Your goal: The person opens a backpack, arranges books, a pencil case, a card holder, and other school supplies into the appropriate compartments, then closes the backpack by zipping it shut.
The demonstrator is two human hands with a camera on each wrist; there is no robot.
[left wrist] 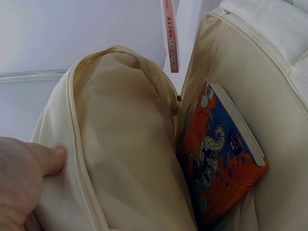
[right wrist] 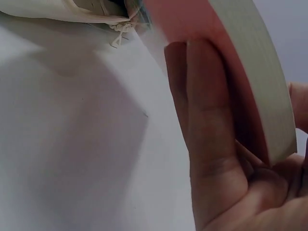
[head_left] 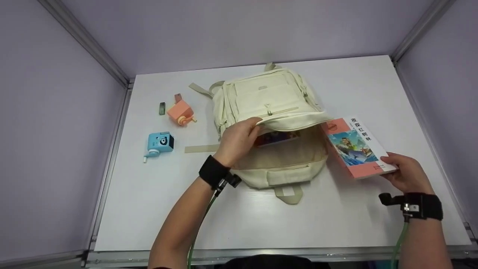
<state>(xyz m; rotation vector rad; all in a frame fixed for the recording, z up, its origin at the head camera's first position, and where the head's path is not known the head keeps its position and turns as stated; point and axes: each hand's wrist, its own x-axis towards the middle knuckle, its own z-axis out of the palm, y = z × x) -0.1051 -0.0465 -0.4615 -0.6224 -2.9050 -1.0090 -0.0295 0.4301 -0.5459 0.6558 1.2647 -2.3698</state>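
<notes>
A cream backpack (head_left: 267, 89) lies on the white table with its main compartment unzipped and gaping toward me. My left hand (head_left: 239, 140) pinches the fabric at the edge of the opening and holds it up. Inside the bag, the left wrist view shows an orange and blue book (left wrist: 224, 154) leaning against the lining. My right hand (head_left: 409, 173) grips a pink and white book (head_left: 353, 147) by its near right corner, thumb on the cover and fingers (right wrist: 209, 106) underneath. That book is tilted above the table, its far left corner right beside the bag's opening.
Left of the bag sit a blue crank pencil sharpener (head_left: 158, 143) with a panda picture and an orange crank sharpener (head_left: 180, 112). Near them lie a small green piece (head_left: 162, 108) and a reddish-brown piece (head_left: 178, 98). Pale panels (head_left: 239, 33) enclose the table (head_left: 149, 209) at the back and sides.
</notes>
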